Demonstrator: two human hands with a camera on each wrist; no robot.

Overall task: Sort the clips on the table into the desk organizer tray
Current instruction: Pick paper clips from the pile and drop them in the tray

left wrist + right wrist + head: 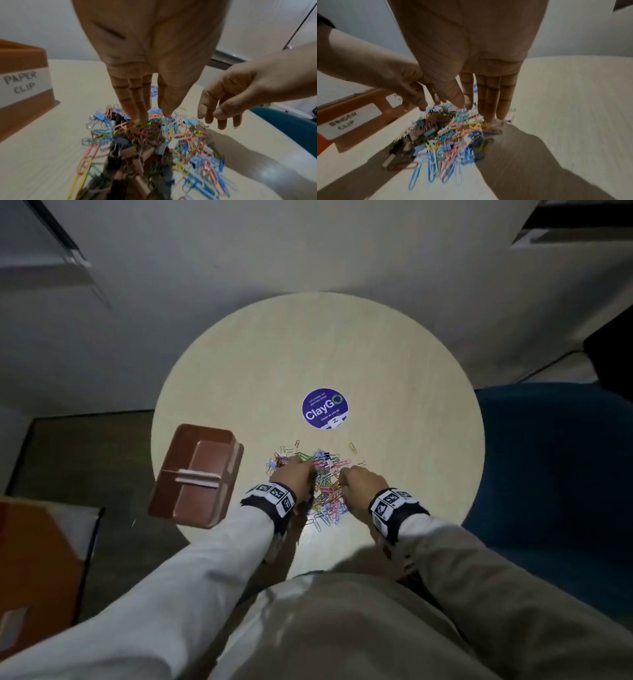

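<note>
A heap of coloured paper clips and binder clips [325, 494] lies on the round table [376, 364], near its front edge. My left hand [296, 472] reaches down onto the heap's left side. In the left wrist view its straight fingers [137, 108] touch the clips [154, 142]. My right hand [356, 481] is on the heap's right side; its straight fingers [494, 102] press on the clips [450, 135]. Neither hand visibly holds a clip. The brown organizer tray [205, 433] stands at the table's left edge, with labels "PAPER CLIP" [22, 83] and "BINDER CLIP" [344, 121].
A purple round sticker [324, 408] marks the table's middle. A few stray clips [352, 447] lie just beyond the heap. A blue chair [548, 474] stands to the right, an orange box [34, 559] on the floor at the left. A wall rises behind the table.
</note>
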